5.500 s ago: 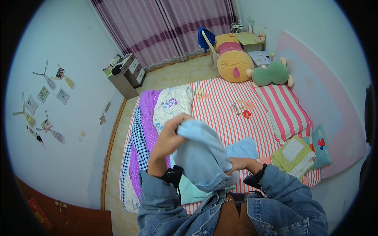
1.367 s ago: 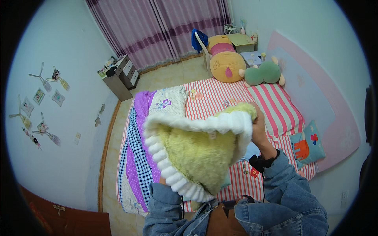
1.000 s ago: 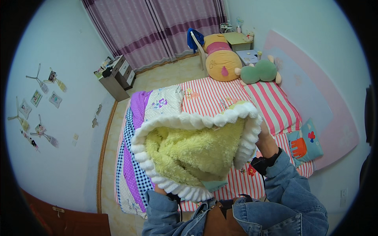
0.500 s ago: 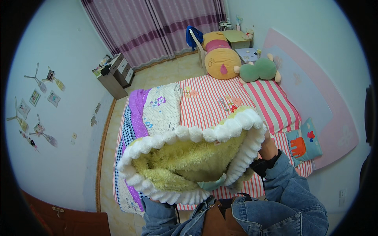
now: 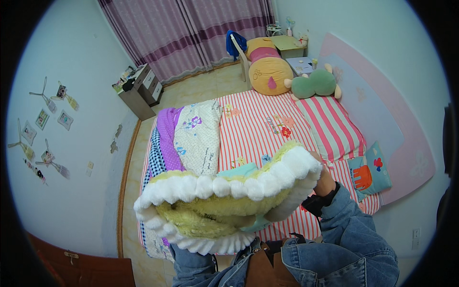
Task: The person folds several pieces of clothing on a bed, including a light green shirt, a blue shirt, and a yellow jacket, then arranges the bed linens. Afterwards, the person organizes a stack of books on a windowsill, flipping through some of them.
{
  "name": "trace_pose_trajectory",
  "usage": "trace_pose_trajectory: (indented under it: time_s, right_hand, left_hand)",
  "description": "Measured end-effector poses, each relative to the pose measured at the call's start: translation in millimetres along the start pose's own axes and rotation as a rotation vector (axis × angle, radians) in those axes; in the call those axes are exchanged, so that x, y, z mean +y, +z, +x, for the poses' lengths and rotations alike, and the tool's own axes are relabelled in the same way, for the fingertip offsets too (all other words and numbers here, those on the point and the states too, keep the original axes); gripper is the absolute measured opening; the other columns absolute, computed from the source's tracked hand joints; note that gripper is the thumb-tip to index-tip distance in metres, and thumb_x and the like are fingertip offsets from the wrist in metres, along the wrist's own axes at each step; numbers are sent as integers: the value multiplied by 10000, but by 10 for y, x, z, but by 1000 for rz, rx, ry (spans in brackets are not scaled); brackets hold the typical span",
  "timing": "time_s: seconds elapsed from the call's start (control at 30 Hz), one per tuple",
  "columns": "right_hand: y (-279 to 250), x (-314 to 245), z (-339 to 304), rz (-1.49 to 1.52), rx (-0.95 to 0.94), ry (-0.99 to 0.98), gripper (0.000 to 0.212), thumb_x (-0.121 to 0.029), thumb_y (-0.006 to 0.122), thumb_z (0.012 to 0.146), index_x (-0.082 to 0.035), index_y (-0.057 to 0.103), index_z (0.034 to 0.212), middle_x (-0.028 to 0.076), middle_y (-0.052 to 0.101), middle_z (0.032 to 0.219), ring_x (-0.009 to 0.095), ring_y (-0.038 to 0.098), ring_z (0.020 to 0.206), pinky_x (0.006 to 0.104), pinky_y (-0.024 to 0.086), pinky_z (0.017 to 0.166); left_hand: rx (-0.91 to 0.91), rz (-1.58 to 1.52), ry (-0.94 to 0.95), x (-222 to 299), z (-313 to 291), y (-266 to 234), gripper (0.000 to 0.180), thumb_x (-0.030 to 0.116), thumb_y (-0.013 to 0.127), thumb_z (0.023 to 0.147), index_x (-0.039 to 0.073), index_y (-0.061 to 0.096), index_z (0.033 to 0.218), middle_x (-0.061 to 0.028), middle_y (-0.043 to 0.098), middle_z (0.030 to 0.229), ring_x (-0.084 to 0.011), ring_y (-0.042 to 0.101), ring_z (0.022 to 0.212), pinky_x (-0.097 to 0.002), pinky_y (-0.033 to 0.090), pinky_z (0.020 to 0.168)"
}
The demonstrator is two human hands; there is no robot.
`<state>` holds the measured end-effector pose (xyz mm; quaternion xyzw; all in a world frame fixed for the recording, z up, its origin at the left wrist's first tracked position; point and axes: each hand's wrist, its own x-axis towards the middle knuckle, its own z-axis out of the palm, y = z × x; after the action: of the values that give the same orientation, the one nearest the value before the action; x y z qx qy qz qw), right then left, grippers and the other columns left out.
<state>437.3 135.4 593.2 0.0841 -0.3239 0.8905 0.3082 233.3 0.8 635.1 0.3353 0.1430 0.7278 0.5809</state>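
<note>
A fluffy yellow-green plush piece (image 5: pixel 205 217) with a puffy white scalloped rim hangs before me over the near part of the bed, its hollow inside facing me. I cannot make out exactly what kind of thing it is. A pale mint patch shows at its far edge and another inside near the bottom. My right hand (image 5: pixel 326 182) holds the rim at the right end, fingers mostly hidden behind it. A dark band circles that wrist. My left sleeve (image 5: pixel 191 260) reaches under the near left rim, and the plush covers my left hand.
The bed has a red-and-white striped sheet (image 5: pixel 248 119), a folded floral quilt (image 5: pixel 196 138), a striped pillow (image 5: pixel 334 131) and a teal cushion (image 5: pixel 370 172). A green plush toy (image 5: pixel 313 86) and a large orange one (image 5: pixel 270 76) lie at the far end. A pink headboard (image 5: pixel 401 134) rises on the right.
The plush piece's far rim has dropped toward me and its opening has narrowed. More of the sheet shows beyond it. My left hand, partly visible before, is now covered.
</note>
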Motion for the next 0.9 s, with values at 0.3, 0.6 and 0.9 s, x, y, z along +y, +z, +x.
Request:
trace_pose_trajectory:
  time_s: [0.3, 0.6, 0.9]
  right_hand:
    - [111, -32, -76, -9, 74, 146, 494, -327, 376, 926, 58, 477, 1219, 202, 524, 1245, 301, 517, 1155, 426, 398, 1003]
    - [172, 78, -150, 23, 63, 153, 420, -228, 451, 881, 60, 520, 1178, 155, 557, 1188, 247, 546, 1096, 368, 412, 969]
    - [-217, -200, -157, -540, 449, -202, 339, -83, 566, 817, 41, 562, 1132, 98, 612, 1084, 188, 578, 1017, 318, 432, 919]
  left_hand:
    - [-4, 370, 188, 23, -2, -226, 504, 390, 197, 989, 17, 417, 1247, -164, 527, 1214, -242, 545, 1105, -368, 438, 957]
    - [-14, 189, 46, 37, -28, -218, 503, 411, 231, 981, 16, 436, 1214, -169, 524, 1218, -252, 526, 1119, -352, 428, 948]
    - [-87, 306, -1, 339, 86, -453, 455, 390, 317, 954, 18, 465, 1169, -152, 528, 1180, -246, 518, 1096, -337, 427, 919]
